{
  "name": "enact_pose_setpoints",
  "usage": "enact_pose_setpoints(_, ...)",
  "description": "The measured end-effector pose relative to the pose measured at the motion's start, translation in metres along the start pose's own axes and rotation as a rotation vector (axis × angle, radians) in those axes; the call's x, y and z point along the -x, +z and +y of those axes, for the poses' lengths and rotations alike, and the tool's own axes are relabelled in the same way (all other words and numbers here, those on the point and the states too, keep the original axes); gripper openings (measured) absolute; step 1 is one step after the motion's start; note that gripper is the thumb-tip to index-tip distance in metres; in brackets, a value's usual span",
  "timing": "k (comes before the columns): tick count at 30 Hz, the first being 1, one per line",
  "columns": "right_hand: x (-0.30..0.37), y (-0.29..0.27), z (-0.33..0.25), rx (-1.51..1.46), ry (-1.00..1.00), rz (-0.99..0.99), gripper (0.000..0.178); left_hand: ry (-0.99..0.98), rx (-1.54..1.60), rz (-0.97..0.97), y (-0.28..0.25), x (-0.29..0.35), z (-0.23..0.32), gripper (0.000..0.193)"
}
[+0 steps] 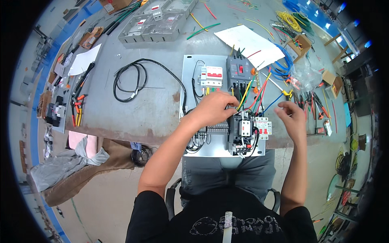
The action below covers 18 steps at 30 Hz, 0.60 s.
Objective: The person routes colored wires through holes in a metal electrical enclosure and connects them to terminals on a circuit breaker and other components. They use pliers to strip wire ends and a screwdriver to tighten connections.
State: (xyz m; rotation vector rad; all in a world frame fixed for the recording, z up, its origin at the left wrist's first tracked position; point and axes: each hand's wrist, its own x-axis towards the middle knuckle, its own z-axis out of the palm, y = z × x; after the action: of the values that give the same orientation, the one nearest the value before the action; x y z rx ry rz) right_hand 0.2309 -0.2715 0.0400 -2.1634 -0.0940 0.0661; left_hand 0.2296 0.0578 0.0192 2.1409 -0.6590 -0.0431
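Observation:
A light grey mounting plate [221, 150] with electrical parts lies at the table's near edge. My left hand [214, 107] is closed in a pinch over its middle, just above the black contactor [236, 123]. What those fingertips hold, if anything, is hidden. Yellow, green and red wires [259, 97] rise beside them. My right hand [293, 117] hovers off the plate's right side, fingers loosely curled and apart, with nothing visible in it. Near it are a small breaker with red switches [264, 128] and a blue wire [273, 102]. A large black breaker [240, 71] and a white breaker [211, 76] sit farther up the plate.
A black cable [148, 77] loops out left of the plate. White paper [249, 44], blue wire coils [283, 65] and a clear plastic bag [306, 77] lie beyond. Hand tools [314, 107] are at right, pliers [78, 107] at left. Clear-lidded grey boxes [156, 26] stand at the back.

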Motion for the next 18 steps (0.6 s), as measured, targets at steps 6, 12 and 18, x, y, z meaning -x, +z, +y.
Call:
enact_pose_setpoints(6,-0.016,0.039,-0.109,-0.044,-0.089,-0.253,0.036,-0.045,-0.003,-0.046,0.008,-0.002,-0.011,0.015)
enact_pose_setpoints(12,-0.064,0.078,-0.113,-0.136,-0.079,-0.558,0.022,-0.009,-0.004,0.035,0.008,0.002,-0.013,0.017)
enact_pose_setpoints(18,-0.098,0.085,-0.108,-0.082,-0.028,-0.434,0.019,-0.16,0.084,0.168,0.014,-0.01,-0.02,0.026)
